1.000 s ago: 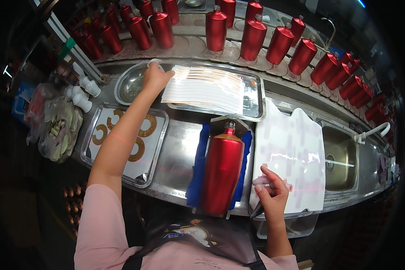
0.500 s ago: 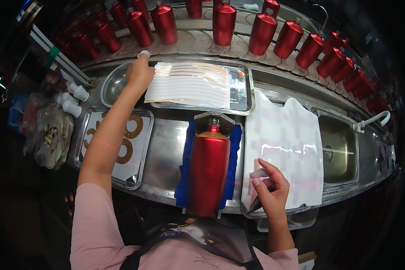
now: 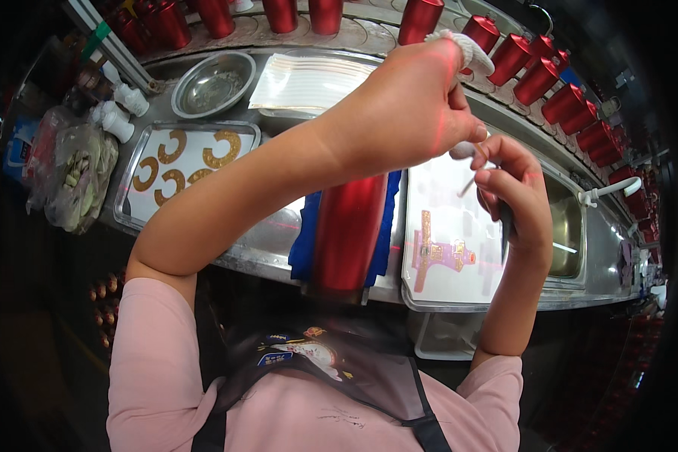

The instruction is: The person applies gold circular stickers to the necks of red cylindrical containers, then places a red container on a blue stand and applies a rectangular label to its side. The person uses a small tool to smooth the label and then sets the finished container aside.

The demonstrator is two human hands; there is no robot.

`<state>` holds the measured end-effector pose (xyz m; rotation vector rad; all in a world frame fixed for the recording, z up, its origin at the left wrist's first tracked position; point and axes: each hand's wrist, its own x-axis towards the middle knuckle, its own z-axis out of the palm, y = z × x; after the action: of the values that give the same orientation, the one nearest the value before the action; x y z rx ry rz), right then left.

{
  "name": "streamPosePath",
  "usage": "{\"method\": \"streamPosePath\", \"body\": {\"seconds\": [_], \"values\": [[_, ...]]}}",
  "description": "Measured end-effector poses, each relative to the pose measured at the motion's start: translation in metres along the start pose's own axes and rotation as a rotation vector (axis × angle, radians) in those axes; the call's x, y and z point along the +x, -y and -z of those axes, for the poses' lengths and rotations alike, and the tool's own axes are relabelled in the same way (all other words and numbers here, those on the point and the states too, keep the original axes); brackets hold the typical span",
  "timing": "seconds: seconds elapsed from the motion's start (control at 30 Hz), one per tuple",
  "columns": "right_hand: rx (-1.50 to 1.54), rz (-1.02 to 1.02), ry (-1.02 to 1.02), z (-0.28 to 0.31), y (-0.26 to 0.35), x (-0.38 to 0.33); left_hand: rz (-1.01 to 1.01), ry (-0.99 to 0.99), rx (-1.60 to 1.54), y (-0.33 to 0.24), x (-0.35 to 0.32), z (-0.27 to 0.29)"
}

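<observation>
My left hand (image 3: 422, 105) reaches across to the right, with its fingers curled and a white cloth (image 3: 474, 56) bunched at their far side. Its thumb and forefinger come close to the fingertips of my right hand (image 3: 520, 184), which is bent into a pinch. A thin, pale sliver (image 3: 467, 186) shows by the right fingers; what they grip is too small to tell. Beneath my left arm, a red bottle (image 3: 346, 233) lies on blue cloth (image 3: 303, 248), its neck hidden. A pink and gold decal (image 3: 448, 255) lies on the white sheet (image 3: 444, 290) at right.
A tray (image 3: 123, 213) of gold curved pieces stands at left, beside a round metal bowl (image 3: 212, 84). Striped sheets (image 3: 301, 83) lie behind. Red bottles (image 3: 539, 79) line the curved conveyor at the back. A sink (image 3: 569, 226) with a white tap (image 3: 614, 190) is at right.
My left hand has swung from the bowl at the back left over to my right hand. The right hand has lifted off the white sheet, uncovering the decal. The view has shifted.
</observation>
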<state>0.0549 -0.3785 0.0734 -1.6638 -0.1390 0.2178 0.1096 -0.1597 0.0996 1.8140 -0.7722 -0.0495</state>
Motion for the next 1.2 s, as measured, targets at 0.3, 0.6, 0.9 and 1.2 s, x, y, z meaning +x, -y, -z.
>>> {"method": "streamPosePath", "body": {"seconds": [0.3,0.6,0.9,1.2], "values": [[-0.006,-0.241,0.073,-0.066,-0.077,-0.082,0.288,-0.460,-0.081,0.037,-0.199,-0.066],[-0.142,-0.130,-0.030,-0.108,-0.111,-0.094,0.349,-0.554,-0.086,0.065,-0.248,-0.080],[-0.130,-0.114,-0.080,-0.121,-0.104,-0.098,0.369,-0.562,-0.216,0.072,-0.244,-0.072],[-0.109,-0.116,-0.111,-0.127,-0.106,-0.101,0.187,-0.375,0.178,0.087,-0.252,-0.056]]}}
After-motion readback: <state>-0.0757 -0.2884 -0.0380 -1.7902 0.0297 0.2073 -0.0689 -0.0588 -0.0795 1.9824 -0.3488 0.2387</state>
